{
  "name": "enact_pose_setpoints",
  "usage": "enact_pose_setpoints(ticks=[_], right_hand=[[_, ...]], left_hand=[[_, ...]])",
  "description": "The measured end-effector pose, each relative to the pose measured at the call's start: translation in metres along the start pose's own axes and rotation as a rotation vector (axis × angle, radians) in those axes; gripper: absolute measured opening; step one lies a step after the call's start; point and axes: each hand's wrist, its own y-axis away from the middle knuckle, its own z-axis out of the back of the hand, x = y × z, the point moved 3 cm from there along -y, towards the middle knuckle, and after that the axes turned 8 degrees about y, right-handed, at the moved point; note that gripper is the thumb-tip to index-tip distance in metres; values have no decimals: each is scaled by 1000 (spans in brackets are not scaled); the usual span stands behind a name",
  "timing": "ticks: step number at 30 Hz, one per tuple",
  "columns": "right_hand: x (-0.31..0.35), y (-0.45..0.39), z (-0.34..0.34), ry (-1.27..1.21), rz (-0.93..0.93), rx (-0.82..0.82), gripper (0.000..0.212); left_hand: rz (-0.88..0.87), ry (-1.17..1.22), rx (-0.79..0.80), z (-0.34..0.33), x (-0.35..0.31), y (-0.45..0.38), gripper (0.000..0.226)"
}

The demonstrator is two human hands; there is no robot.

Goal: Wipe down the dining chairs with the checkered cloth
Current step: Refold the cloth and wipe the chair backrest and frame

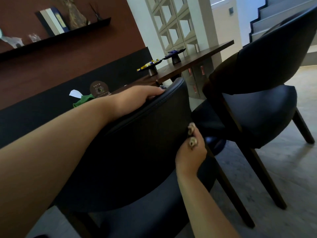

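Observation:
A dark dining chair (137, 160) with a curved padded back stands right in front of me. My left hand (137, 98) grips the top rim of its back, fingers curled over the far side. My right hand (190, 152) holds the right edge of the same back, with thumb and fingers pinched round it. A second matching chair (265, 66) stands to the right, turned partly away. No checkered cloth shows in this view.
Behind the chairs is a dark wooden table (197, 57) carrying two small pedestal dishes of wrapped sweets (151, 65), a round disc (99, 89) and something green (82, 101). A wall shelf (56, 36) holds books and ornaments. Stairs (277, 16) rise at the back right.

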Motion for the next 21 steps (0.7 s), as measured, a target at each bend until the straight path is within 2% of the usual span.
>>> enact_pose_setpoints(ticks=[3, 5, 7, 12, 15, 18, 21], right_hand=[[-18, -3, -3, -66, -244, 1, 29], [-8, -4, -3, -91, -273, 3, 32], [18, -1, -1, -89, -173, 13, 35], [107, 20, 1, -200, 313, -15, 38], [122, 33, -1, -218, 539, -33, 40], [93, 34, 0, -161, 542, -55, 39], [38, 31, 3, -59, 374, -94, 39]], left_hand=[[9, 15, -32, -1, -2, 2, 57], [8, 10, -24, -2, -3, 1, 53], [9, 17, -23, -2, -4, 3, 50], [35, 76, -42, -7, -10, 14, 47], [42, 166, -58, -11, -16, 21, 46], [101, 285, -26, -13, -17, 27, 39], [182, 303, 40, -14, -16, 30, 37]])
